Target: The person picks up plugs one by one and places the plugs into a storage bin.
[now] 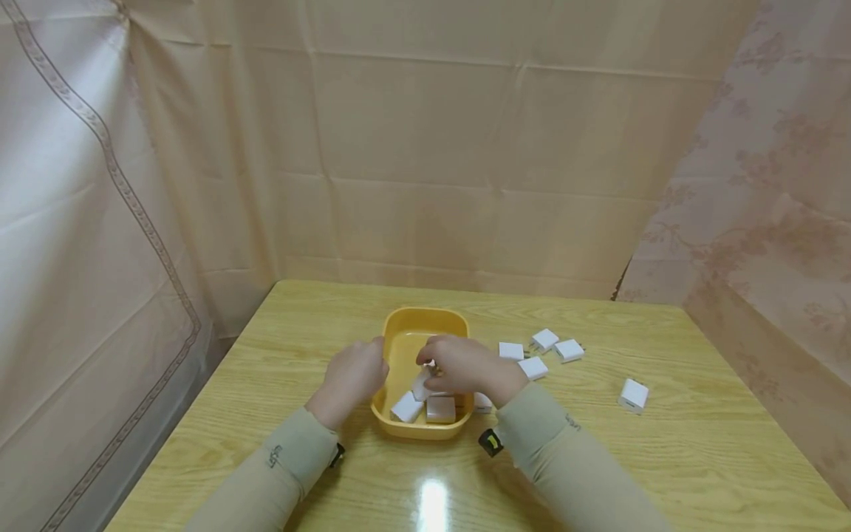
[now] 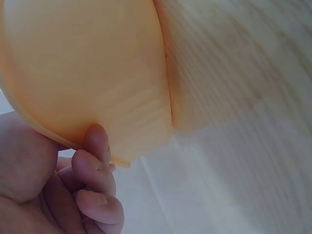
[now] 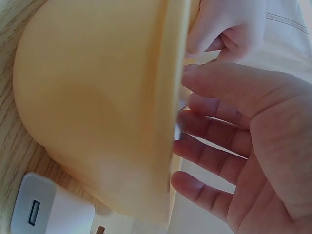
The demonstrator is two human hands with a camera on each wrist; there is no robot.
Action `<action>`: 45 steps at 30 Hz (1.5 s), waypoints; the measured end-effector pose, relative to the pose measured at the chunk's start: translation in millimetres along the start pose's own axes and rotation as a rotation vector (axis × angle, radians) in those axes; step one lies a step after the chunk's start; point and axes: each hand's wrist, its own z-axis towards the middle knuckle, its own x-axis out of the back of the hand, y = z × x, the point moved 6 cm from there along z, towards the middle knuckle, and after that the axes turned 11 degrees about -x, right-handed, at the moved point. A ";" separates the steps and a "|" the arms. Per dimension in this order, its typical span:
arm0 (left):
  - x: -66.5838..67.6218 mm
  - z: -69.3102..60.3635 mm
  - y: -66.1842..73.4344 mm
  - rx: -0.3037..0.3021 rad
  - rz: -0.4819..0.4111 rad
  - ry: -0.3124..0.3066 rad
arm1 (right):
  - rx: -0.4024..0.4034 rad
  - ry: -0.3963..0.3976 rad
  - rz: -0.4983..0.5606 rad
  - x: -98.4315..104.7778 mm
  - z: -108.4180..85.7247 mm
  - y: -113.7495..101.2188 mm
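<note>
Two-handed, works at a yellow basin (image 1: 420, 434) on a wooden table (image 1: 299, 325). In the head view, taking the basin as clock face, clamps its rim at nine o'clock with the left hand (image 1: 354, 373). Reaches over the rim at three with the right hand (image 1: 459, 366), fingers bent down about the middle charger (image 1: 419, 387) inside; cannot tell whether pinched there or only touched. Holds inside, too, a white charger (image 1: 406, 408) at seven and a second charger (image 1: 441, 409) at five. Shows just outside the rim, at four, a partly hidden charger (image 1: 482, 403); between two and three, a loose group of four chargers (image 1: 533, 368); farther out, just past three, a lone charger (image 1: 634, 396), well apart. Ends at twelve in a beige curtain (image 1: 432, 148).

In the left wrist view, grips the rim toward eight o'clock, fingers curled against the basin wall.

In the right wrist view, shows at four the right thumb and fingers spread apart, tips partly hidden past the rim; toward eight, outside the basin, a slotted charger (image 3: 53, 207).
</note>
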 end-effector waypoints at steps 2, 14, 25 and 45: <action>0.2 0.1 0.2 -0.001 -0.003 -0.001 | -0.007 -0.007 0.003 -0.2 0.2 0.2; 0.0 0.5 0.7 -0.004 0.001 -0.004 | 0.001 -0.002 0.039 2.1 -1.6 0.3; -2.0 0.7 -0.1 0.008 -0.029 -0.013 | -0.033 0.021 0.069 10.7 -12.1 14.5; 1.9 -1.2 0.8 -0.018 -0.026 0.030 | -0.128 0.130 0.144 33.0 -54.7 63.4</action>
